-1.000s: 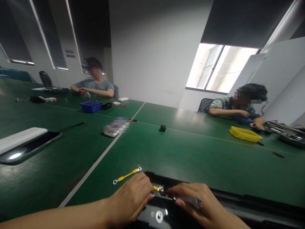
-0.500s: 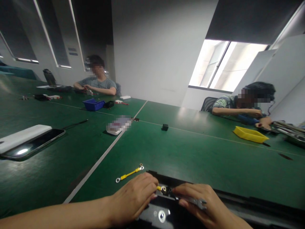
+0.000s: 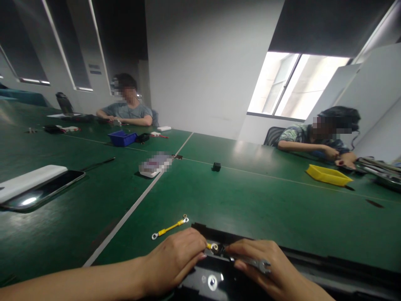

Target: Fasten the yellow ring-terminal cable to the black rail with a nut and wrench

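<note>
In front of me lies a long black housing (image 3: 232, 276) with a raised rim, a round bright metal fitting (image 3: 212, 282) showing on its face. My left hand (image 3: 178, 257) is closed over the housing's left part, its fingertips pinching a short yellow cable (image 3: 209, 246) whose ring terminal (image 3: 214, 247) pokes out to the right. A metal wrench (image 3: 253, 263) is gripped in my closed right hand (image 3: 266, 263), its open jaw pointing right. The wrench's other end is hidden near the terminal. Another yellow cable with ring terminals (image 3: 169, 228) rests on the table beyond my left hand.
On the green table (image 3: 250, 200) are a black phone (image 3: 46, 190), a white slab (image 3: 31, 179), a white device (image 3: 155, 165), a black cube (image 3: 216, 167), a blue bin (image 3: 122, 138) and a yellow tray (image 3: 328, 175). Two people (image 3: 128, 110) (image 3: 313, 140) sit across, hands busy.
My hands hold nearly the same pose, with the cable and wrench barely shifted. The person at right has moved their hands slightly; the view has drifted a little.
</note>
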Demonstrator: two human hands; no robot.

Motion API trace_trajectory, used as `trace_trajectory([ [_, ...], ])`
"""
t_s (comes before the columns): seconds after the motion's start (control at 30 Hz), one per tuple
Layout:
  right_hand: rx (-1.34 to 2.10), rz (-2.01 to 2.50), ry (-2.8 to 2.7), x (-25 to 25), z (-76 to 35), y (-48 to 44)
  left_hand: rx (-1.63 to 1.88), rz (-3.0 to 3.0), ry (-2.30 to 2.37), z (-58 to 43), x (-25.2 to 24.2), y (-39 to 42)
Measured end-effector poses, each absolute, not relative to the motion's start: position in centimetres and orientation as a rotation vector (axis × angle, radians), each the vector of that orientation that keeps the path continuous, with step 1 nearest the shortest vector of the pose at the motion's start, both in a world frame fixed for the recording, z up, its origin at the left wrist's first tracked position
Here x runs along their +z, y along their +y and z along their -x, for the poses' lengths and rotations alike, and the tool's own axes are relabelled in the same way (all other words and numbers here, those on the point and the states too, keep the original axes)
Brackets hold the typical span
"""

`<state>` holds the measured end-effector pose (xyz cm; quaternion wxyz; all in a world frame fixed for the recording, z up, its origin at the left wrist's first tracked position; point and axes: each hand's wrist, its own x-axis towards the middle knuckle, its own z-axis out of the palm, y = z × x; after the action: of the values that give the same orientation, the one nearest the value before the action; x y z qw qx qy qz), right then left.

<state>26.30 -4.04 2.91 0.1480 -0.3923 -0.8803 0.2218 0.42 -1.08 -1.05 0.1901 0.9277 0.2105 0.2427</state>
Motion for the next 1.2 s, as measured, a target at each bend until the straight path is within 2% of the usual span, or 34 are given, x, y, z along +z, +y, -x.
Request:
trace_trajectory([
  [0.47,0.710,1.252,-2.419,2.58,-26.66,-4.11,0.656,-2.586,0.625,-0.53,-0.88,-1.10],
  [1.2,0.751,1.194,-2.385,2.75,-26.62,-4.14,0.651,-2.525,0.557,-0.28,-0.76,-0.88],
])
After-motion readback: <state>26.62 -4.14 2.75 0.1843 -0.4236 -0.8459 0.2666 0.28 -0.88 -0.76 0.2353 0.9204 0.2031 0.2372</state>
